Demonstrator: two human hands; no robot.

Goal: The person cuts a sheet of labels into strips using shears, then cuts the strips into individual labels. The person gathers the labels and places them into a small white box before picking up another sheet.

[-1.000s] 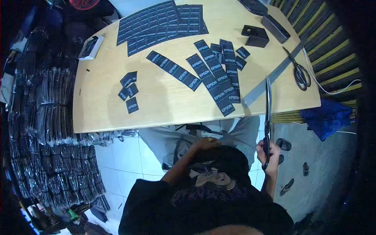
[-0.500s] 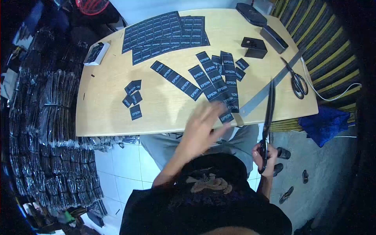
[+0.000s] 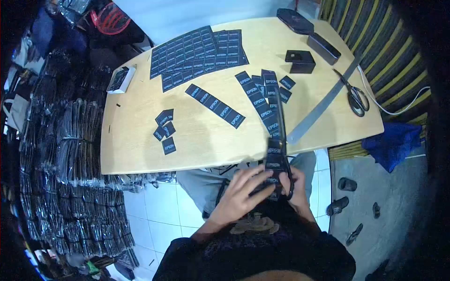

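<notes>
Just past the table's front edge, my left hand [image 3: 244, 193] has its fingers closed on a strip of black EPSON labels [image 3: 274, 164]. My right hand [image 3: 298, 187] grips the handles of large black scissors [image 3: 282, 119], whose long blades point away from me and run alongside the strip. More label strips lie beyond on the table: one slanting alone [image 3: 215, 106], and an overlapping group [image 3: 255, 99] under the scissor tips in this view. Single cut labels [image 3: 288, 82] are beside that group. Several other cut labels [image 3: 168, 145] lie toward the left.
Uncut label sheets [image 3: 185, 51] lie at the back of the table [image 3: 136, 150]. On the right are a steel ruler [image 3: 323, 103], second scissors [image 3: 357, 100], a black holder [image 3: 300, 63] and black cases [image 3: 323, 48]. Bundled goods [image 3: 77, 145] are stacked at left.
My left hand has taken a label strip from the table and drawn it toward my body. My right hand has brought the scissors leftward, up to the strip.
</notes>
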